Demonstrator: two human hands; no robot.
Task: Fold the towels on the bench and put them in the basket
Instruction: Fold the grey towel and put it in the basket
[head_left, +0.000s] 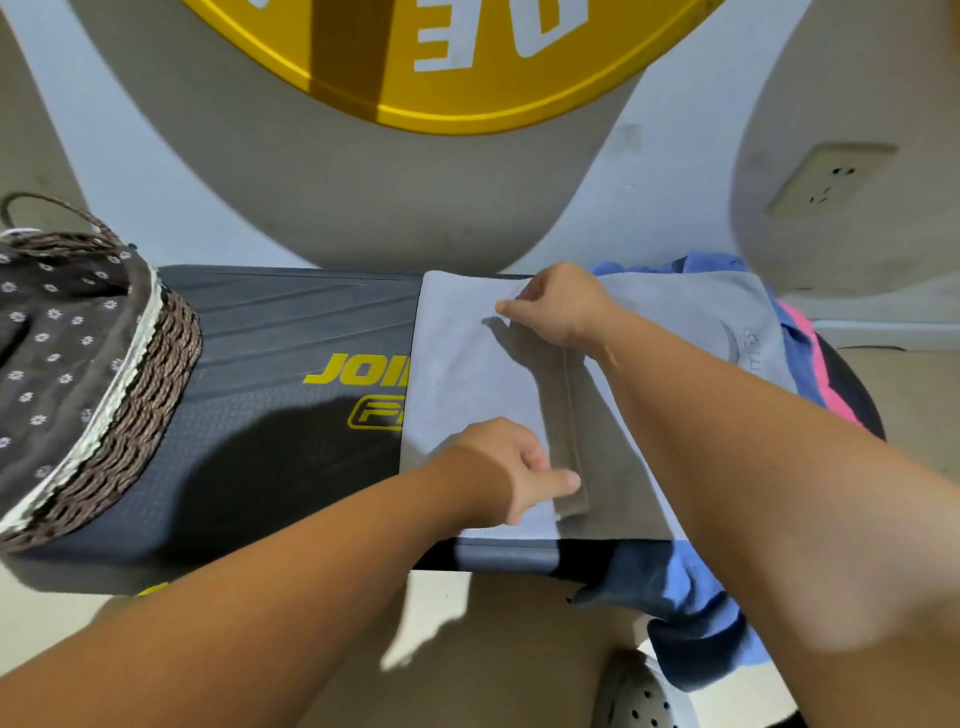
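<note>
Both hands pinch the grey towel's (457, 364) folded-over flap, the left hand (511, 465) at the tabletop's (291, 332) near edge, the right hand (558, 306) at its far edge. The wicker basket (130, 395) stands at the left end.

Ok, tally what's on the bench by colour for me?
Grey towel: 1
Blue towel: 1 that I can tell apart
Pink towel: 1, only its edge shows
Brown basket: 1
Total: 4, possibly more hidden under the grey one.
</note>
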